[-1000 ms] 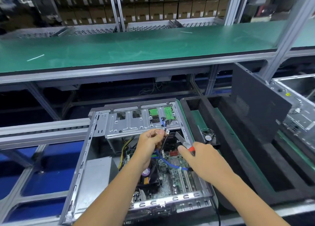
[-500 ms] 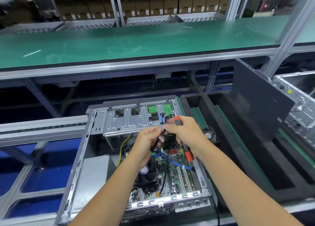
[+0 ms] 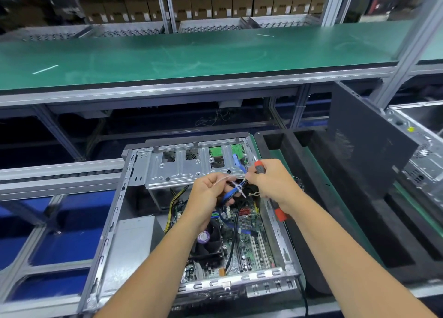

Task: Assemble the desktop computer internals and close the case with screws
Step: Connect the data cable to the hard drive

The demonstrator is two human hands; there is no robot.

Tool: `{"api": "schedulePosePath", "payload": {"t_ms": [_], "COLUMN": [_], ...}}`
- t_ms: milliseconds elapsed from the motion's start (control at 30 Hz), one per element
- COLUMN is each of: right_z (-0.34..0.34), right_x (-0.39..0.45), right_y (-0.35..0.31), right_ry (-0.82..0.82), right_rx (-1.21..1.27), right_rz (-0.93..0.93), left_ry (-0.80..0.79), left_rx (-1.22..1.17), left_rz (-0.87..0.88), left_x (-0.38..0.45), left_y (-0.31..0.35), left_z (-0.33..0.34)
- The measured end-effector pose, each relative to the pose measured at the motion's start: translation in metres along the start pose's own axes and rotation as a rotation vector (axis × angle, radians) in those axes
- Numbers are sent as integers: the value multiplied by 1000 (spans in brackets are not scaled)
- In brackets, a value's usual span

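An open desktop case [image 3: 112,233] lies on its side, with the motherboard [image 3: 249,241], a CPU fan [image 3: 211,243] and a metal drive cage [image 3: 182,166] inside. Above the board, my left hand [image 3: 208,195] holds a bundle of blue and black cables [image 3: 227,197] bound by a white cable tie [image 3: 239,189]. My right hand [image 3: 273,181] grips red-handled cutters [image 3: 279,213] and its fingertips pinch the tie's end at the bundle. The cutters' jaws are hidden by the hand.
A dark side panel [image 3: 366,147] leans upright in a black foam tray [image 3: 335,209] to the right. Another open case [image 3: 422,150] sits at the far right. A green bench shelf [image 3: 191,54] runs across above. Roller rails [image 3: 60,173] lie left.
My right hand rose from the board with the cutters and met the left hand at the cable bundle. Both hands now hold the tie a little higher, before the drive cage.
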State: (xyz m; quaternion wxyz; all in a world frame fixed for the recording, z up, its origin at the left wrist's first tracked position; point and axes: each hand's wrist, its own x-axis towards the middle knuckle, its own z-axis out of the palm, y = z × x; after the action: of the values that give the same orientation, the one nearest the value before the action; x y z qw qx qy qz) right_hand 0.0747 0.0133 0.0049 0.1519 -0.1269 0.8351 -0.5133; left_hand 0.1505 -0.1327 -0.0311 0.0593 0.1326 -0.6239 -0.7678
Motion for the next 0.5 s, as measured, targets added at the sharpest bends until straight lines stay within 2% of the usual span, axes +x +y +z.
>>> {"api": "schedulePosePath", "payload": {"t_ms": [133,267,400,500], "right_z": [-11,-15,-17,-23], "right_x": [2,0,0,1], "right_y": [1,-2,-4,-4], "right_ry": [11,-33,46,73], "right_rx": [173,224,328,385], "right_rz": [72,73,102,129], "left_ry": [76,183,347,376], "left_rx": [63,63,49,-22], "left_rz": [43,66,44,30], "left_x": [5,6,8,8], "left_y": [-1,-1,1,4], "left_z": [-5,-4,-12,-21]}}
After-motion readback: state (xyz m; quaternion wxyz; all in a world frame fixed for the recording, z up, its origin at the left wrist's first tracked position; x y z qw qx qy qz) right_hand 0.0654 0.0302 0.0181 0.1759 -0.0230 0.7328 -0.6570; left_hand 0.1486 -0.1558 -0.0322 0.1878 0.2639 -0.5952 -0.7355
